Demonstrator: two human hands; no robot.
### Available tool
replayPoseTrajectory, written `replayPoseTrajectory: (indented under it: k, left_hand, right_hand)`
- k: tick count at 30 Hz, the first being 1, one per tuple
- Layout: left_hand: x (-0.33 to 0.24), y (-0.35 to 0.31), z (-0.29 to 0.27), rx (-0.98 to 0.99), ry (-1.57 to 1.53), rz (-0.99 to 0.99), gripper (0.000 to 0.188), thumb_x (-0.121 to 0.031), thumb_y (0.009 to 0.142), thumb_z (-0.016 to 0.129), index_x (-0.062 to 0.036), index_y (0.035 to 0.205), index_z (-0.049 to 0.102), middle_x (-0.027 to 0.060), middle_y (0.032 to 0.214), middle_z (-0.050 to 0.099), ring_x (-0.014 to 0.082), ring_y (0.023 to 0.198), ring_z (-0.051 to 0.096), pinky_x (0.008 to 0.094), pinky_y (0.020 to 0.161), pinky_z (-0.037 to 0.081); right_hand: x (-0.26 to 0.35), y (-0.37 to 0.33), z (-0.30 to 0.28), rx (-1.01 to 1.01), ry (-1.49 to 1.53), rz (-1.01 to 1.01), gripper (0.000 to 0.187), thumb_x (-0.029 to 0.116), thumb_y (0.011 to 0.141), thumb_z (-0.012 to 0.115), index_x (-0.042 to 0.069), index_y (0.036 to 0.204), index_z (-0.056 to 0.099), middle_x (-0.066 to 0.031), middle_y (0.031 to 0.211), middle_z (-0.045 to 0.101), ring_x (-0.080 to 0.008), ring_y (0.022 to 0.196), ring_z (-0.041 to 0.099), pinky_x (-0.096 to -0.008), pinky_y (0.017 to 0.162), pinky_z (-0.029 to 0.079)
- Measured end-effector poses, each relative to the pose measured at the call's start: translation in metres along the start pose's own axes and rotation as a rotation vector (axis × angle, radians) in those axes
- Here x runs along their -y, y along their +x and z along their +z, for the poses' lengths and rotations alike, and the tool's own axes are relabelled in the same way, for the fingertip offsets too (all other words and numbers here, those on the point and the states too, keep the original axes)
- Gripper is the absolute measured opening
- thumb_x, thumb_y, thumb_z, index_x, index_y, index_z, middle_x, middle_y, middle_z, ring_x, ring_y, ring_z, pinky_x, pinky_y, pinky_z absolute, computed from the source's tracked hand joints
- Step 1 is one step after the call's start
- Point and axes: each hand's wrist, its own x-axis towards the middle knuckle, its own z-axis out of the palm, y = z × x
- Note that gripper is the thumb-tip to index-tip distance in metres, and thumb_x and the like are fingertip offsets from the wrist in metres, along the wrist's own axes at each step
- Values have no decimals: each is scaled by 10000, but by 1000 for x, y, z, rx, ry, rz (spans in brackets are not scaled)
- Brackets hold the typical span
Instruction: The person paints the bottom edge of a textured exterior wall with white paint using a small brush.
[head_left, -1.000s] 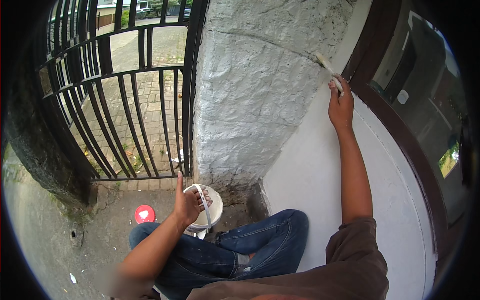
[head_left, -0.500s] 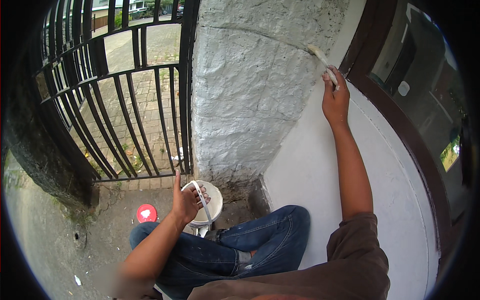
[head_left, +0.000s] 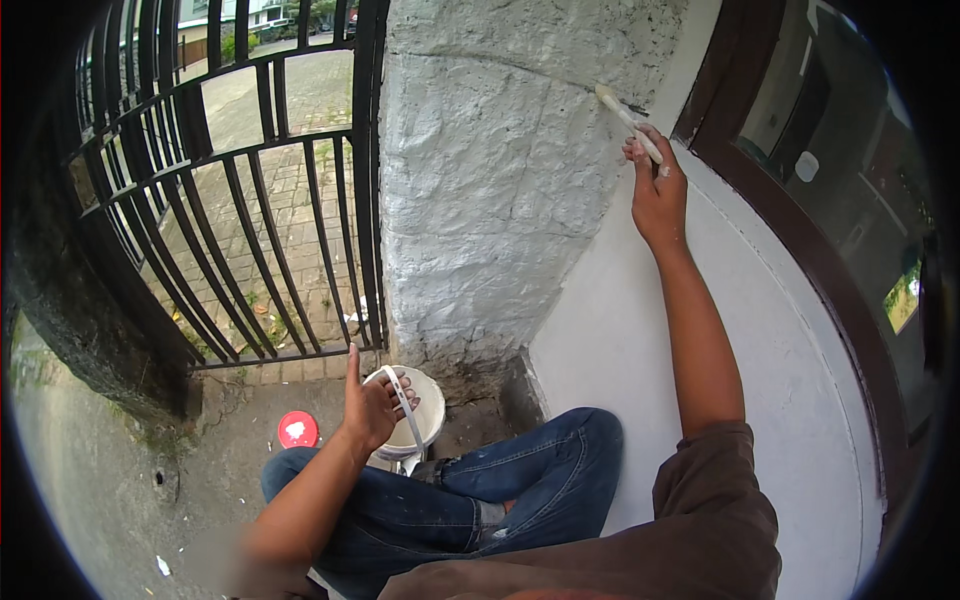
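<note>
My right hand (head_left: 659, 195) is raised at the upper right, closed around the pale handle of a paintbrush (head_left: 635, 128). The brush's whitish bristles touch the rough, white-painted wall (head_left: 500, 180), near a dark crack. Low down, my left hand (head_left: 375, 408) is beside and partly over a white paint bucket (head_left: 432, 405). Its thumb points up and its fingers are stretched out, palm showing. Across those fingers runs the bucket's white handle (head_left: 398, 390), without a closed grip on it. White paint marks both hands' fingers.
A black metal gate (head_left: 250, 190) stands left of the wall. On the ground beside my knee lies a red lid (head_left: 298, 429) with white paint on it. My bent legs in jeans (head_left: 540, 460) are close to the bucket. A smooth white wall (head_left: 640, 330) and brown-framed window (head_left: 740, 130) lie right.
My right hand and the paintbrush have moved a little left along the rough wall, the bristles now further from the window frame. My left hand stays at the bucket handle.
</note>
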Motion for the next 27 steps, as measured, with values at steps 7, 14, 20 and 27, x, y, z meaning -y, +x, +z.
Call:
replayPoseTrajectory:
  k: [7,14,20,27]
  left_hand:
    - [2,6,-1,66,30,4,1035,-960,829,394,1,1176,562,88,994,600,258,958,591,413,935,488]
    - [1,1,-3,49,4,10,1022,-952,837,394,-3,1174,564,80,988,602,255,945,588,406,924,485]
    - [1,3,3,55,-1,2,1015,-945,840,401,-1,1178,562,79,989,602,249,943,587,406,923,483]
    - [3,2,0,40,22,-13,1015,-941,840,410,2,1184,559,82,998,597,242,953,582,404,931,478]
  right_hand:
    - [-14,8,-36,-46,-123,24,321,187,1079,571,29,1354,619,-171,1113,744,-242,1089,713,-339,965,511]
    - [14,2,-24,94,-298,-132,330,213,1081,544,17,1338,613,-224,1259,672,-400,1186,648,-432,1020,489]
    - [-9,8,-40,-36,-402,-152,329,199,1080,538,15,1343,610,-239,1286,665,-406,1184,652,-444,999,501]
    - [-1,20,-24,66,-54,-22,329,252,1082,578,34,1322,629,-149,1108,740,-208,1024,715,-349,917,522]
